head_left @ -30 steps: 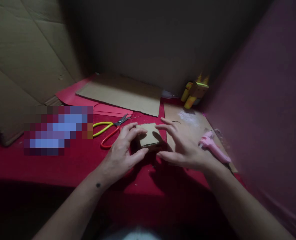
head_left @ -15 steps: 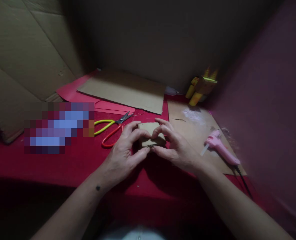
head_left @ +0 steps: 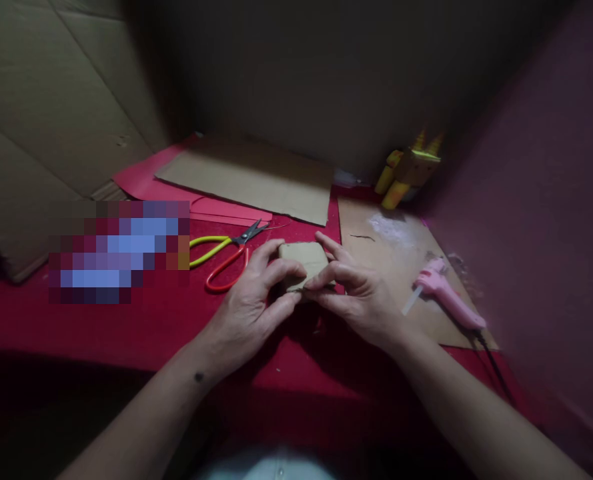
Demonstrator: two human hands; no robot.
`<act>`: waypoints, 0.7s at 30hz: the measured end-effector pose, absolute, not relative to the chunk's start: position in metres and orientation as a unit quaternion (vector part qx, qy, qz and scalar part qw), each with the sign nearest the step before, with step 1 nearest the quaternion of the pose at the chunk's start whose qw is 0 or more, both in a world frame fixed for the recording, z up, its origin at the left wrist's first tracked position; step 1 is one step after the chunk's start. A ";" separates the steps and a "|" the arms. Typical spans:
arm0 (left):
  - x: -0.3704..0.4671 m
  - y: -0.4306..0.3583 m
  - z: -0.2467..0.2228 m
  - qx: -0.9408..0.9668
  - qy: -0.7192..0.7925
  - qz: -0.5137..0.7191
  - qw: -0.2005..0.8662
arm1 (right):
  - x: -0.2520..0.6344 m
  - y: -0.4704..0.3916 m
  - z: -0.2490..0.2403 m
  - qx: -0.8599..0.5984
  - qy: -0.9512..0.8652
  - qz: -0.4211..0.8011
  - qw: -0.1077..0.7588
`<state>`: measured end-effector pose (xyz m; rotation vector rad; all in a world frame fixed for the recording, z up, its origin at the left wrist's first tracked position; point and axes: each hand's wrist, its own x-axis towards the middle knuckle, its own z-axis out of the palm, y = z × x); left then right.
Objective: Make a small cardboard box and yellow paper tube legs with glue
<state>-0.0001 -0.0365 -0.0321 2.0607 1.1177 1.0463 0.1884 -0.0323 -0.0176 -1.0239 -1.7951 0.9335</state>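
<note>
A small cardboard piece [head_left: 302, 255] with rounded corners is held between both hands, just above the red cloth. My left hand [head_left: 256, 300] grips its left side and near edge, thumb below and index finger on top. My right hand [head_left: 359, 293] pinches its near right corner between thumb and index finger, with another finger raised behind. Left of the piece lie scissors [head_left: 229, 250] with one yellow and one red handle, their blades parted. The underside of the piece is hidden.
A pink glue gun [head_left: 446, 293] rests on a cardboard sheet [head_left: 376, 263] at right, its cord trailing nearer. Behind stand a yellow-and-brown cardboard figure [head_left: 411, 170] and, leftward, a flat cardboard panel [head_left: 251, 177] over pink sheets [head_left: 226, 210]. A blurred patch covers something at left.
My right index finger has shifted toward the near edge of the piece, uncovering more of its top. The raised finger behind has lifted slightly. The view has shifted a little.
</note>
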 end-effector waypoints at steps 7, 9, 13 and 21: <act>0.000 -0.036 -0.033 0.769 0.418 0.393 0.283 | 0.189 -0.032 -0.022 -0.403 -0.723 0.356 0.434; -0.002 -0.037 -0.034 0.771 0.418 0.387 0.283 | 0.189 -0.033 -0.023 -0.404 -0.721 0.353 0.439; -0.006 -0.038 -0.036 0.770 0.418 0.380 0.298 | 0.188 -0.033 -0.026 -0.404 -0.715 0.353 0.448; -0.005 -0.046 -0.034 0.732 0.431 0.485 0.208 | 0.187 -0.033 -0.025 -0.410 -0.707 0.364 0.447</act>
